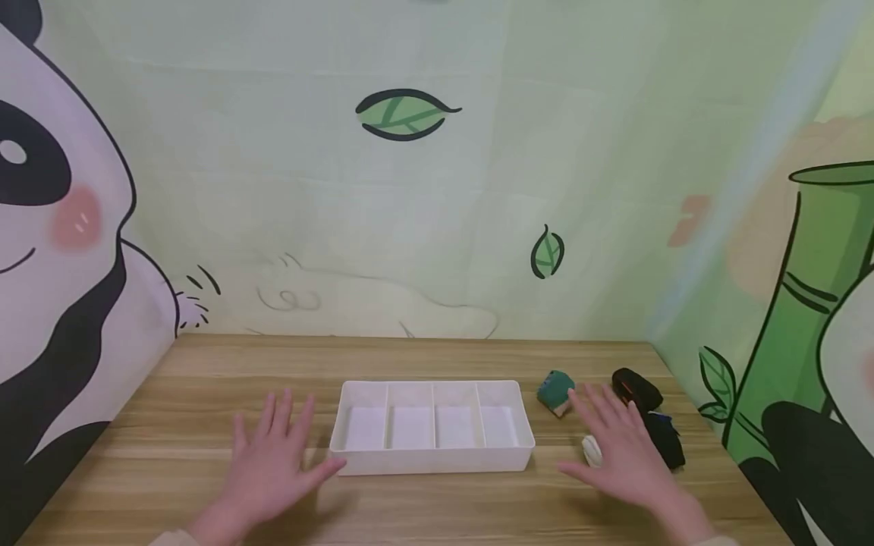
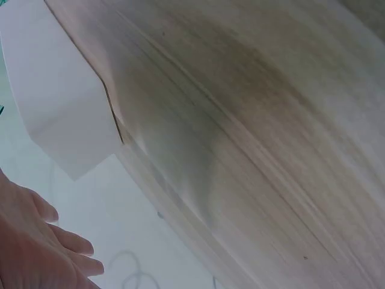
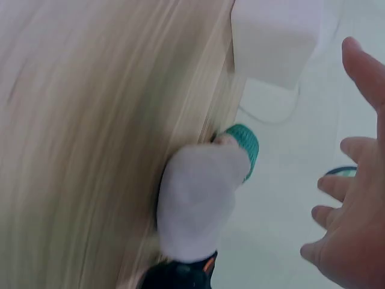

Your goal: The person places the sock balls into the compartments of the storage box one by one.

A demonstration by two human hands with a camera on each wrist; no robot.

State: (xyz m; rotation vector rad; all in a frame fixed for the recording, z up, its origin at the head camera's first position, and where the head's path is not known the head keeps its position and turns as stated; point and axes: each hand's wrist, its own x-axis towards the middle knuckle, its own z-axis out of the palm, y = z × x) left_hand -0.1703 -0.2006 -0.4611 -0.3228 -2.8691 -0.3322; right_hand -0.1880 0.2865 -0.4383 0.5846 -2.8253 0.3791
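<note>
A white divided tray [image 1: 430,461] with several compartments in a row sits on the wooden table; its compartments hold nothing. My left hand [image 1: 269,462] hovers left of the tray with fingers spread, its thumb overlapping the tray's corner in the head view. My right hand [image 1: 624,455] is spread too, held above small soft bundles that look like rolled socks. Partly hidden under it is a white bundle [image 3: 201,198]. Beyond its fingertips lies a green bundle [image 1: 556,391]. To its right are a black bundle [image 1: 636,389] and another dark bundle [image 1: 665,441]. Neither hand holds anything.
The wooden table [image 1: 437,512] runs back to a pale green cloth backdrop [image 1: 437,227] printed with leaves, pandas and bamboo. The backdrop also rises along the left and right table edges.
</note>
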